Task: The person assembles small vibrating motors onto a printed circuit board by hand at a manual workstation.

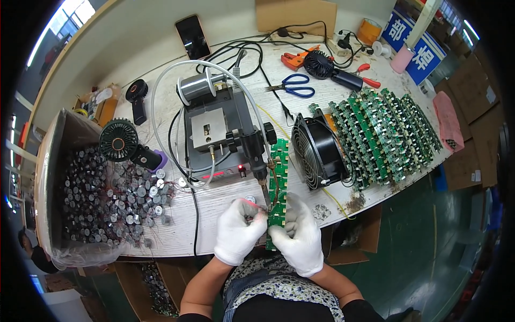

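A long green circuit board strip lies upright in the picture, in front of me and right of the soldering machine. My right hand, in a white glove, is closed on the strip's near part, thumb on top. My left hand, also gloved, pinches at the strip's left edge. Whatever its fingertips hold is too small and covered to make out. Just above them the soldering iron points down, its tip close to the board and my left fingers.
On the left a lined carton borders a heap of small round silver parts with thin wires. A black fan stands right of the strip, before rows of stacked circuit boards. Blue-handled scissors and cables lie behind.
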